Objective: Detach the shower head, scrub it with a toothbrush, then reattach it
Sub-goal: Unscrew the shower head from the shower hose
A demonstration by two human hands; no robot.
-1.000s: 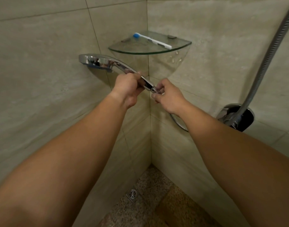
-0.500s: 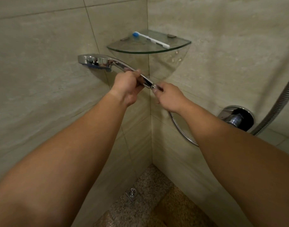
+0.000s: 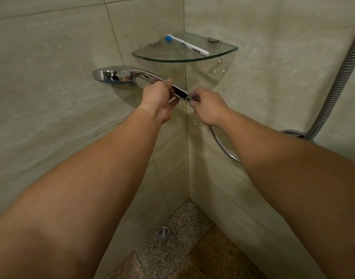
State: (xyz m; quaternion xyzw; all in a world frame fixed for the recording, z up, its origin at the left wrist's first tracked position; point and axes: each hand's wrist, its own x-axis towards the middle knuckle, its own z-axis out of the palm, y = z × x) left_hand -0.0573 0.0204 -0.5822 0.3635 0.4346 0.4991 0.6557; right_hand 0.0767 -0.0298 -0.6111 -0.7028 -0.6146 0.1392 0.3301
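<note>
1. Unscrewing time, by the look of it: shower head [image 3: 114, 75] held out level in the corner, shiny face end to the left, handle end to the right.
2. Left hand [image 3: 158, 101] wrapped tight round the handle, fingers curled all the way.
3. Right hand [image 3: 208, 106] pinching the small nut [image 3: 190, 97] where hose [image 3: 223, 146] meets handle.
4. Best way, most likely: hold the handle very still with the left grip, turn only the nut with the right grip, small turns, no pulling sideways.
5. Good to keep the head level, so no drop when the nut comes free.
6. Toothbrush [image 3: 187, 45] lying on the glass shelf [image 3: 223, 55], far and up above the hands, blue end to the left. Not yet needed.
7. Hose looping down under the right arm, then up the right wall; could tug or twist while turning.
8. Round metal fitting [image 3: 293, 133] on the right wall, partly hidden behind the arm.
9. Drain [image 3: 163, 232] in the speckled floor, near and low. Bad place for a small part to fall.
10. Shelf just above the hands, so careful with lifting up.
</note>
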